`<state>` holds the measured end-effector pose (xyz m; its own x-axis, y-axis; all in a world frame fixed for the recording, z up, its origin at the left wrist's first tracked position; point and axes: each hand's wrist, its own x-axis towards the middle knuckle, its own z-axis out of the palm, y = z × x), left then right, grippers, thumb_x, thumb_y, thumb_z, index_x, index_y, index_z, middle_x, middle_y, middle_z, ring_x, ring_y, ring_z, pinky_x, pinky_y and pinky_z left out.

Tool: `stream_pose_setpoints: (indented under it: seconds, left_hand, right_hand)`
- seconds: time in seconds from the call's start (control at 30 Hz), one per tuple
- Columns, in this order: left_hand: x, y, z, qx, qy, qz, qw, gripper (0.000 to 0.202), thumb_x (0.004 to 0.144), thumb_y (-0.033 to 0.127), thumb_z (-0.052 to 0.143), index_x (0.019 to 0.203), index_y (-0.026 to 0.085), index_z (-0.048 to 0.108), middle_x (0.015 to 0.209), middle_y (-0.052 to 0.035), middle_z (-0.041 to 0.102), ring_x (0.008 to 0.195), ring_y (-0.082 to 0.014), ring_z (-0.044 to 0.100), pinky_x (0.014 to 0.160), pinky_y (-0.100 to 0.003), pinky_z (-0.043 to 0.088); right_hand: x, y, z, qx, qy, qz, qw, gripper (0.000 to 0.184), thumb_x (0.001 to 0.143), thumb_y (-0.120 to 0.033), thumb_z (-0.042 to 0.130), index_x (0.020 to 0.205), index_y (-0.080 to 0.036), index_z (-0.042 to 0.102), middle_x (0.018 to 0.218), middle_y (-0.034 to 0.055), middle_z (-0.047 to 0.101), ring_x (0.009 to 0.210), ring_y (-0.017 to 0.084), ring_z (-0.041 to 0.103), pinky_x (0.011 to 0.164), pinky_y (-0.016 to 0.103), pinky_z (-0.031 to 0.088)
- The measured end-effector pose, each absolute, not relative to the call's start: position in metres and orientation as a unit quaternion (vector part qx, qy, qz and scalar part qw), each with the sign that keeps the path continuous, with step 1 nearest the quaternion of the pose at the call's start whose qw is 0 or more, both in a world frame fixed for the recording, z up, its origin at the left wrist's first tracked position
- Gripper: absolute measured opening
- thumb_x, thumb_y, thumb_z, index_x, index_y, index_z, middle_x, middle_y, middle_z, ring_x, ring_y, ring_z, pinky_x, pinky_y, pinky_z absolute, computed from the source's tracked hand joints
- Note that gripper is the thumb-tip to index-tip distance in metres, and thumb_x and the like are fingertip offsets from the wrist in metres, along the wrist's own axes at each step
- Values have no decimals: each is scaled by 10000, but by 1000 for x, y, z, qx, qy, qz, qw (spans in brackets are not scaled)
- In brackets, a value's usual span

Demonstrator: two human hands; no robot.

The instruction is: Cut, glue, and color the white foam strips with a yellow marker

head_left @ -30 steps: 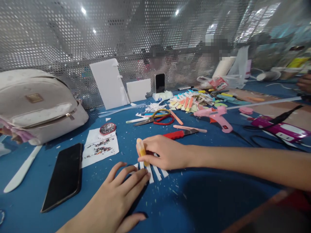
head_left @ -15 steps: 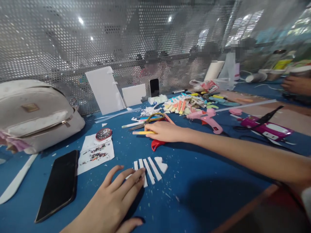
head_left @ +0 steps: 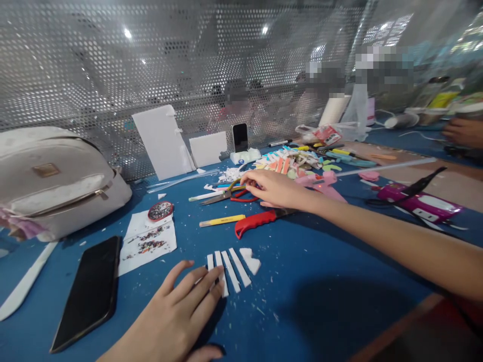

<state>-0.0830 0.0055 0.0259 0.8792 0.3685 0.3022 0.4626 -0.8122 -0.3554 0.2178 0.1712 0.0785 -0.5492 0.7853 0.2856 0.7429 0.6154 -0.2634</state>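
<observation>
My left hand lies spread on the blue table, fingertips on the white foam strips and a small foam offcut beside them. My right hand reaches over the middle of the table with loosely bent fingers and nothing visible in them. It hovers at the handles of the scissors, partly covering them; contact cannot be made out. Just below lie a slim yellow pen-shaped tool and a red-handled knife, its blade partly hidden by the hand and arm.
A pink glue gun sits partly behind my right forearm. Beyond are a pile of coloured scraps and a purple power strip. To the left are a phone, a paper with glitter and a backpack. Another person's hand shows far right.
My right hand has let go of the yellow pen-shaped tool, which now lies beside the red-handled knife. The hand has moved up and to the right. My left hand stays on the strips.
</observation>
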Motion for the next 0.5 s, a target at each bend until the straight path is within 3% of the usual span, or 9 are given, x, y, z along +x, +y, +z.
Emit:
stream_pose_setpoints:
  seconds: [0.2, 0.5]
  left_hand:
    - [-77, 5, 32, -949, -217, -125, 194, 589, 1009, 638, 404, 1280, 160, 618, 1330, -56, 665, 1160, -253, 557, 1119, -460, 211]
    - [-75, 1, 43, -956, -232, -78, 161, 607, 989, 619, 484, 1357, 140, 546, 1423, -68, 600, 1139, -253, 600, 1045, -443, 363]
  right_hand:
    - [220, 172, 88, -440, -871, 29, 218, 210, 953, -196, 483, 1076, -157, 649, 1056, 122, 699, 960, 255, 632, 803, 369, 443]
    - [210, 163, 88, -404, -889, 13, 213, 184, 940, -179, 487, 1001, -179, 660, 1030, 91, 702, 948, 242, 625, 781, 353, 440]
